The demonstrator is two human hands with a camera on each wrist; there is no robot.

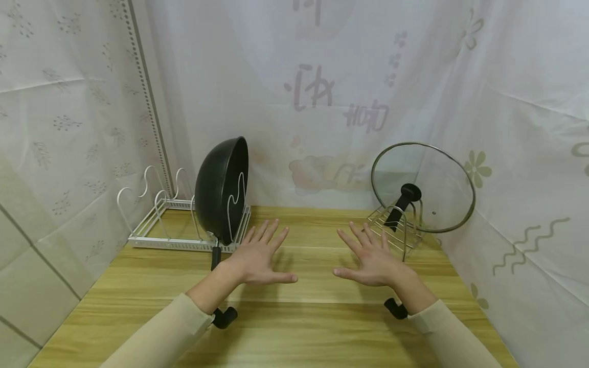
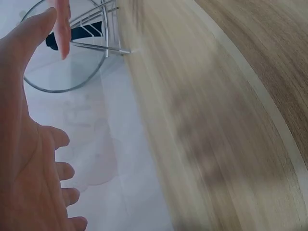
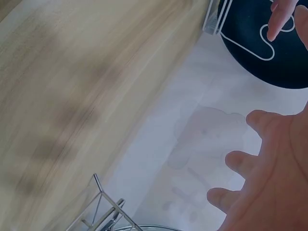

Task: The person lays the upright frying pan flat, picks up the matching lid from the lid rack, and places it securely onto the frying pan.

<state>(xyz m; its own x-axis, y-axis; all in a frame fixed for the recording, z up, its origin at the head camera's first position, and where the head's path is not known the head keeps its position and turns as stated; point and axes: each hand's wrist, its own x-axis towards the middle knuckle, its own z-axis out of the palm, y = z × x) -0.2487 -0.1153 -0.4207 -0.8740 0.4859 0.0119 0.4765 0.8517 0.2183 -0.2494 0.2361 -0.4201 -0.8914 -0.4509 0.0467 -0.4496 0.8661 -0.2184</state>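
My left hand (image 1: pixel 258 260) is held over the wooden table with its fingers spread and nothing in it. To its left, a black wok (image 1: pixel 216 189) stands on its side in a white wire rack (image 1: pixel 170 243). The wok's black handle (image 1: pixel 216 257) points toward me, partly hidden behind my left wrist. My right hand (image 1: pixel 374 261) is likewise spread and holds nothing. Just beyond it, a glass lid (image 1: pixel 432 179) with a metal rim and a black handle (image 1: pixel 399 209) leans upright in a small metal wire rack (image 1: pixel 405 240).
The wood-grain table (image 1: pixel 294 327) meets a printed white curtain (image 1: pixel 276 102) at its back edge. More curtain hangs on both sides. A black curved piece sits by each wrist, one at the left (image 1: pixel 224 318) and one at the right (image 1: pixel 395 308).
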